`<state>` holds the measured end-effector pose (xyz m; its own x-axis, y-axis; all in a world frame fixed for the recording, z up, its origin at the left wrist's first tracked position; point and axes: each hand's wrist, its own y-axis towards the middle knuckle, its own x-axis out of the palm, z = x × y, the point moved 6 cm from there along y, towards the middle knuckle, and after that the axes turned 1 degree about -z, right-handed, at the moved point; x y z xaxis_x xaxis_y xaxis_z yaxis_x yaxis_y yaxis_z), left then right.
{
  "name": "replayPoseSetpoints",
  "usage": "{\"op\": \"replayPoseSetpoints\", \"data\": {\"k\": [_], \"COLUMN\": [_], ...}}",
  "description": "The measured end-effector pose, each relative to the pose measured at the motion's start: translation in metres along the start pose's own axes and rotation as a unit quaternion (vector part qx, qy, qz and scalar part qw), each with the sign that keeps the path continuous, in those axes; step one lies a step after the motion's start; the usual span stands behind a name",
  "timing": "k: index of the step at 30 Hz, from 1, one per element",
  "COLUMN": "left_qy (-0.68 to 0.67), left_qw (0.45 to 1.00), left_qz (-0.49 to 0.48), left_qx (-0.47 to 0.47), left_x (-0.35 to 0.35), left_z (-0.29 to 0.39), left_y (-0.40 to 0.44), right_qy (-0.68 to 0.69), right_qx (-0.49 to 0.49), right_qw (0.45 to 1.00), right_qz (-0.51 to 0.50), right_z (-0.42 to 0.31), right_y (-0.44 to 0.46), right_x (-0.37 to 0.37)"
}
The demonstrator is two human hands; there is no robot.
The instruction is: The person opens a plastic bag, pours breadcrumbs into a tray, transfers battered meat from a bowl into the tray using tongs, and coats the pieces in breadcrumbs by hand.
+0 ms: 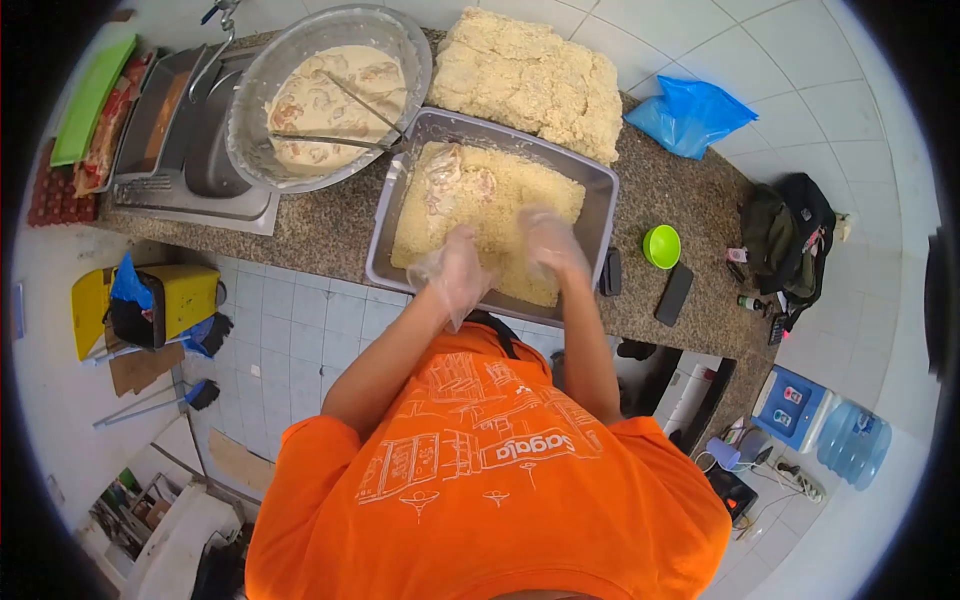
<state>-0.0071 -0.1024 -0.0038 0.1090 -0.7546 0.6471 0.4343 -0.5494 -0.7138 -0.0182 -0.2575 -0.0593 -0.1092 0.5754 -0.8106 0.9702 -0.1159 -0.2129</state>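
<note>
A grey rectangular tub (378, 240) holds pale yellow crumbs (545, 190). Batter-wet pieces of what looks like meat (445, 185) lie on the crumbs in the tub's upper left part. Both my hands wear clear plastic gloves. My left hand (458, 268) rests at the crumbs near the tub's front side, just below those pieces, its fingers loosely extended and partly hidden. On the right side of the tub, my right hand (550, 242) is over the crumbs, smeared by motion, so its grip is unclear.
Behind the tub stand a big metal bowl (243, 135) of pieces in batter, with tongs (335, 140) across it, and a pile of crumb-coated pieces (530, 75). A sink (215, 160) lies left. Rightward are a green bowl (661, 246), a dark phone (674, 295) and a blue bag (690, 115).
</note>
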Motion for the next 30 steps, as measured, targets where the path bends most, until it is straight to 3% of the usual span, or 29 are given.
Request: {"op": "replayPoseSetpoints", "data": {"k": [1,5,7,8,10,11,13,14,15,16,17,19,22,23,25,26,27,28,30], "left_qy": [-0.008,-0.037,-0.020,0.001,0.002,-0.001,-0.027,-0.045,-0.045,-0.009,0.027,0.016,0.002,-0.001,0.013,0.028,0.028,0.002,-0.026], "left_qw": [1.000,0.999,0.999,0.999,1.000,0.998,0.999,0.999,0.999,0.999,0.999,1.000,1.000,0.999,1.000,0.999,0.999,1.000,1.000], "left_qz": [-0.001,-0.024,-0.021,-0.022,0.014,0.055,0.039,0.016,0.013,0.030,0.045,0.019,0.022,0.047,0.012,-0.024,-0.027,-0.012,0.004], "left_qx": [0.005,0.013,0.023,0.033,0.019,0.010,0.011,0.018,0.019,0.015,0.013,0.014,0.004,-0.006,0.009,0.023,0.021,0.013,0.006], "left_x": [-0.001,-0.024,-0.033,-0.035,-0.043,-0.048,-0.051,-0.046,-0.044,-0.042,-0.042,-0.037,-0.030,-0.030,-0.032,-0.029,-0.026,-0.025,-0.030], "left_z": [0.004,0.005,0.003,0.004,0.003,0.006,0.002,0.006,0.007,0.008,0.009,0.007,0.010,0.010,0.011,0.011,0.011,0.011,0.009], "left_y": [-0.009,-0.009,-0.010,-0.009,-0.007,-0.005,-0.008,-0.006,-0.006,-0.011,-0.013,-0.013,-0.020,-0.022,-0.021,-0.019,-0.019,-0.019,-0.015], "right_qy": [0.043,-0.023,0.106,0.103,-0.011,-0.146,-0.417,-0.230,0.015,0.214,0.213,0.431,0.419,0.420,0.685,0.496,0.135,-0.110,-0.106], "right_qx": [-0.007,-0.072,-0.051,-0.052,-0.055,-0.073,-0.098,-0.079,-0.078,-0.090,-0.090,0.097,0.124,0.124,0.038,0.000,-0.005,0.027,0.030], "right_qw": [0.996,0.996,0.977,0.978,0.998,0.986,0.903,0.969,0.994,0.967,0.967,0.892,0.899,0.899,0.718,0.866,0.991,0.992,0.989], "right_qz": [-0.071,-0.058,-0.176,-0.175,-0.039,-0.023,0.023,0.045,0.071,0.103,0.104,0.093,0.028,0.028,-0.116,-0.062,0.003,0.061,0.094], "right_z": [0.013,0.015,0.041,0.043,0.042,0.095,0.200,0.162,0.119,0.070,0.058,0.066,0.044,0.076,0.138,0.079,0.010,-0.063,-0.026], "right_y": [0.011,0.044,0.051,0.047,0.039,0.044,0.054,0.043,0.032,0.018,0.016,0.015,0.002,0.005,0.018,0.005,-0.010,-0.027,-0.009], "right_x": [0.032,0.007,0.032,0.026,-0.007,0.029,0.100,0.078,0.055,0.027,0.033,0.047,0.017,0.028,0.079,0.040,-0.004,-0.050,-0.049]}}
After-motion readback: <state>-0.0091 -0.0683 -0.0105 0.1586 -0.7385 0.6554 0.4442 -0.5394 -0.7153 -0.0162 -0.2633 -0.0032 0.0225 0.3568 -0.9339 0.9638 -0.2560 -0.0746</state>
